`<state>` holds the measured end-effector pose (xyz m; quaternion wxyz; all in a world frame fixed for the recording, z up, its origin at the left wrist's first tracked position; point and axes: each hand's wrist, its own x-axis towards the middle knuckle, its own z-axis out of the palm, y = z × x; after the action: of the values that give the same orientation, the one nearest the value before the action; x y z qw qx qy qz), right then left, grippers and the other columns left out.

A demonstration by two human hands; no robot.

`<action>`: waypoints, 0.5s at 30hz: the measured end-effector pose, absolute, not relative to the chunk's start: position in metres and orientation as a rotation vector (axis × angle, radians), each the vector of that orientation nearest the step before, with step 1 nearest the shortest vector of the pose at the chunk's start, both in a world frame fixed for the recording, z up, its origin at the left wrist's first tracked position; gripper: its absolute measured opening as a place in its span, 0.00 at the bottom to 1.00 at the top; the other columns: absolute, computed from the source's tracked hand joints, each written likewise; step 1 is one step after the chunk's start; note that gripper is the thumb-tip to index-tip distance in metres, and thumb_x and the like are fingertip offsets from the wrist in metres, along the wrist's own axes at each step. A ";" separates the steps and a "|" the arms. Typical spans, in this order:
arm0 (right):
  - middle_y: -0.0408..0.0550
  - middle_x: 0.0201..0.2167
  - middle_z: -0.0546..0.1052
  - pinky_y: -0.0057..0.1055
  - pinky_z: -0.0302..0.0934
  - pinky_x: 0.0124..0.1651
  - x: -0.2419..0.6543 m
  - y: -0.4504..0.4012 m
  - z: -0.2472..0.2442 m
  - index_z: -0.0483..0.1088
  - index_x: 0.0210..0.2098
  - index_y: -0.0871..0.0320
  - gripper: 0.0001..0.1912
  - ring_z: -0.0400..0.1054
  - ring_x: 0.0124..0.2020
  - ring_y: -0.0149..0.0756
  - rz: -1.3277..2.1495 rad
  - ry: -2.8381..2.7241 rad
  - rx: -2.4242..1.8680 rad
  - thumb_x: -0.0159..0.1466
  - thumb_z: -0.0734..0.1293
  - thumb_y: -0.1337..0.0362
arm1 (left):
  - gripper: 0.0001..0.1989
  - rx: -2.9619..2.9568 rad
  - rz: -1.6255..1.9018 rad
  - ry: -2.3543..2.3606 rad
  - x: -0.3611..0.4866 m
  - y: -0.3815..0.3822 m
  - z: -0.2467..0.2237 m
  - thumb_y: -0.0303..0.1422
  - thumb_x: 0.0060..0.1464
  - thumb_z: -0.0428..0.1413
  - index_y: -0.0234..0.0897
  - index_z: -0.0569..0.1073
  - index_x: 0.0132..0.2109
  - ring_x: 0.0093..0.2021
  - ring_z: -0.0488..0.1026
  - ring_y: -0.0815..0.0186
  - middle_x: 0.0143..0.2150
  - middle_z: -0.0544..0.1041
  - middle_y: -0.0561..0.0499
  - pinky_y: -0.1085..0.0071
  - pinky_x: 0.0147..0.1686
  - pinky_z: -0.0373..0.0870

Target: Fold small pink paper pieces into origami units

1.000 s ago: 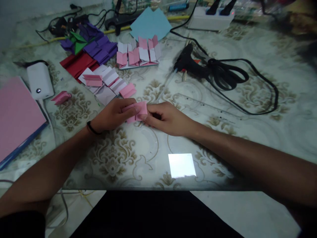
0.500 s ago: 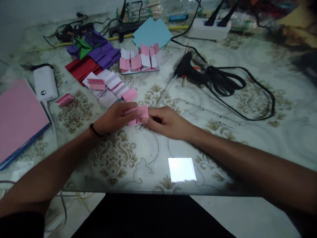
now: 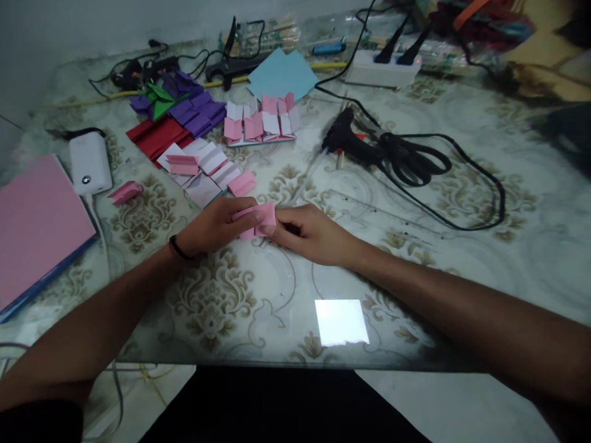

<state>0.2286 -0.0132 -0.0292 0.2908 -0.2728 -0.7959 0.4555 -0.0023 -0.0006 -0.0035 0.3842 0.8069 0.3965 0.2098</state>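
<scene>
The pink piece point(image 3: 266, 213) was held between both hands, low over the middle of the table point(image 3: 277, 332); whether it touched the surface could not be told. It was partly folded, with a long strip along its far edge and a split showing at its near edge. The left hand point(image 3: 217, 226) had its thumb pressed on the face, its other fingers closed round the back and mostly hidden. The right hand point(image 3: 309, 235) pinched the right end between thumb and forefinger, with little gap but the paper.

Judging by the folded pieces around, this one looked part-way shaped, its creases perhaps not finished. Just beyond lay white pieces point(image 3: 212, 159) with a few pink ones among them, folded already; farther off stood a pink-and-white set point(image 3: 263, 120). Red point(image 3: 159, 136), purple point(image 3: 199, 114) and green point(image 3: 160, 102) pieces were folded too, and a loose pink one point(image 3: 125, 193) lay apart, to the left.

Pink sheets point(image 3: 41, 231) at the left and blue sheets point(image 3: 282, 74) at the back lay flat and unfolded. The glue gun point(image 3: 351, 138) rested untouched.
</scene>
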 end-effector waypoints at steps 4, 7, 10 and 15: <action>0.37 0.22 0.64 0.25 0.49 0.30 0.228 -0.013 -0.029 0.70 0.32 0.60 0.23 0.54 0.24 0.25 1.204 -2.125 -0.716 0.75 0.65 0.49 | 0.20 2.056 0.541 1.006 -0.003 -0.001 -0.004 0.42 0.66 0.53 0.36 0.63 0.28 0.26 0.57 0.72 0.24 0.61 0.57 0.72 0.28 0.56; 0.37 0.22 0.64 0.25 0.49 0.29 0.228 -0.014 -0.029 0.69 0.31 0.60 0.23 0.54 0.24 0.25 1.207 -2.125 -0.715 0.75 0.65 0.49 | 0.20 2.050 0.538 1.011 -0.003 -0.001 -0.003 0.42 0.66 0.53 0.36 0.64 0.28 0.27 0.57 0.72 0.24 0.61 0.57 0.72 0.28 0.55; 0.36 0.21 0.62 0.25 0.49 0.29 0.228 -0.013 -0.030 0.68 0.30 0.60 0.23 0.53 0.24 0.25 1.204 -2.126 -0.720 0.75 0.65 0.49 | 0.19 2.052 0.525 1.011 -0.002 -0.001 -0.003 0.41 0.66 0.53 0.35 0.64 0.28 0.27 0.57 0.72 0.24 0.61 0.57 0.71 0.29 0.55; 0.36 0.22 0.62 0.25 0.49 0.29 0.229 -0.013 -0.029 0.68 0.30 0.60 0.24 0.53 0.24 0.25 1.188 -2.133 -0.718 0.75 0.65 0.49 | 0.20 2.032 0.494 1.010 -0.002 -0.001 -0.003 0.43 0.67 0.52 0.35 0.66 0.29 0.28 0.59 0.72 0.25 0.62 0.57 0.71 0.30 0.57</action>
<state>0.2285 -0.0131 -0.0288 0.2939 -0.2697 -0.8011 0.4462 -0.0022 -0.0010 -0.0027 0.3981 0.8027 0.3988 0.1953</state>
